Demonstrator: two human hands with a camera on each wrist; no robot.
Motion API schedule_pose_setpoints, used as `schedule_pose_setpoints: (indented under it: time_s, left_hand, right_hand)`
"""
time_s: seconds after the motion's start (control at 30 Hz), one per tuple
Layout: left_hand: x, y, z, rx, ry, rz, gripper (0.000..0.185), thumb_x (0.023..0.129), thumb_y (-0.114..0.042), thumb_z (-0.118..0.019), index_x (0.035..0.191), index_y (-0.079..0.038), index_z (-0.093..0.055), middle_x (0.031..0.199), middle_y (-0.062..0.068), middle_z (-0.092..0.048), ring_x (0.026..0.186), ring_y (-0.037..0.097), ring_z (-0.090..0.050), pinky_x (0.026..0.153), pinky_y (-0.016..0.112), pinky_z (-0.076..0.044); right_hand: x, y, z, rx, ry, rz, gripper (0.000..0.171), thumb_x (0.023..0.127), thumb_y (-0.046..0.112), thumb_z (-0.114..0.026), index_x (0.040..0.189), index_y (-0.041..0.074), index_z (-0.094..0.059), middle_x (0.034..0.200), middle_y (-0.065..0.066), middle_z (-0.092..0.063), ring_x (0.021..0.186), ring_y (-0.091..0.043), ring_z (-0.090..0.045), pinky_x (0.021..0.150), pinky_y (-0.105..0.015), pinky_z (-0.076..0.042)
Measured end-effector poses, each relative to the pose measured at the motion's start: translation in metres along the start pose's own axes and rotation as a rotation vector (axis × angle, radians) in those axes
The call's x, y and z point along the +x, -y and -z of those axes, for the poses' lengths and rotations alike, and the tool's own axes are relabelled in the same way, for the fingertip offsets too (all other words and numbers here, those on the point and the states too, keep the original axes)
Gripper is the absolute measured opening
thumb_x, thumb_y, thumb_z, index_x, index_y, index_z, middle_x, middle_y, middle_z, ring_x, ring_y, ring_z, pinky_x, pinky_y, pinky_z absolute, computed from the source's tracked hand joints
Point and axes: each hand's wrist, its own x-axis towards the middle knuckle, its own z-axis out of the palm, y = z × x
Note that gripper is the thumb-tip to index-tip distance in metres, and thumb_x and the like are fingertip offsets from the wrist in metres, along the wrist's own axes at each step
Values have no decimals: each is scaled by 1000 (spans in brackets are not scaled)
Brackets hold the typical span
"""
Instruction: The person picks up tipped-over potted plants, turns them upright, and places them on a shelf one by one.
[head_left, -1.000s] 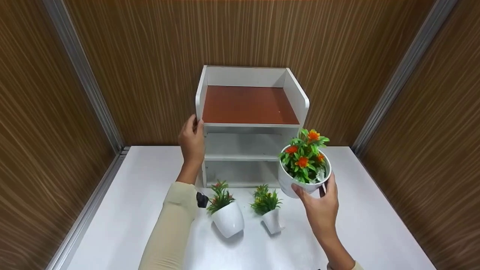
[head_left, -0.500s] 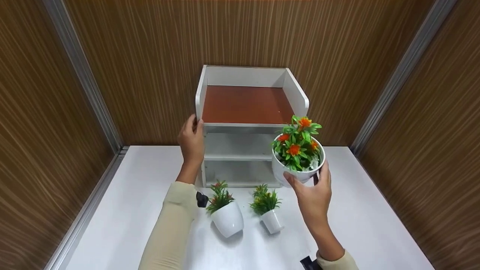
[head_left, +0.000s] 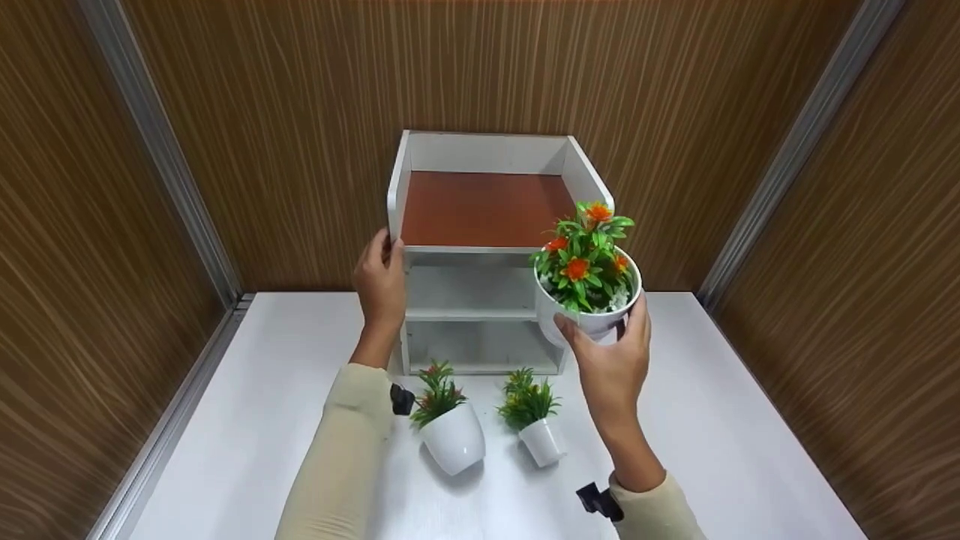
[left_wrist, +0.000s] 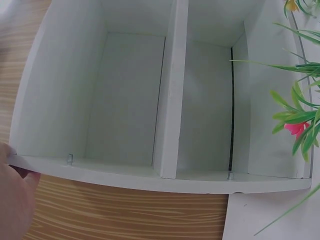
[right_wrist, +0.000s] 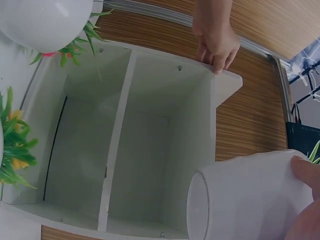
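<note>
Nearest the front edge of the bench (head_left: pixel 712 450) stand two small white pots of green leaves: a rounder pot (head_left: pixel 452 444) to the left and a smaller pot (head_left: pixel 541 441) just beside it on the right, both upright, apart from each other and a little in front of the shelf unit.

Above and behind them the right hand (head_left: pixel 611 360) holds a larger white flowerpot (head_left: pixel 589 319) with orange blooms (head_left: pixel 576 268) in the air, level with the right front corner of the shelf unit's top tier. The fingers and thumb are curled round the lower wall of the pot from below; the right wrist view shows a fingertip pressed on its smooth side (right_wrist: pixel 250 195).

The pot looks like glossy plastic or glazed ware, so probably light, stiff and rather slippery. Its weight likely sits low, while the leaves are soft and give no hold. A grip round the belly or under the base, as now, seems the safest; if it is ceramic, a knock on the shelf edge could chip it.

Farther back, the left hand (head_left: pixel 381 281) grips the left front edge of the white shelf unit (head_left: pixel 397 195), thumb on the outside panel, fingers wrapped on the edge. The unit stands at the back edge of the bench against the wooden wall (head_left: pixel 300 112); its brown top tier (head_left: pixel 480 210) is bare, as are the two white compartments below.
</note>
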Motion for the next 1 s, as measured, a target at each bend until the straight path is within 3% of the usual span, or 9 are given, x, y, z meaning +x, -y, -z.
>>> schedule_pose_setpoints:
  time_s: [0.73, 1.0]
  left_hand:
    - [0, 4, -1, 1, -16, -14, 40, 105, -25, -57, 139, -4, -58, 129, 11, -66, 118, 19, -64, 97, 33, -55]
    - [0, 4, -2, 10, -15, -11, 41, 104, -25, -57, 139, -5, -57, 130, 12, -65, 118, 20, -64, 97, 33, -56]
  right_hand:
    - [34, 22, -35, -4, -88, 32, 115, 71, 48, -91, 158, 7, -29, 156, -10, -38, 141, -21, -40, 115, -47, -40]
    - [45, 29, -44, 12, -102, 23, 116, 71, 51, -90, 158, 7, -28, 155, -10, -38, 142, -19, -40, 115, -42, -40]
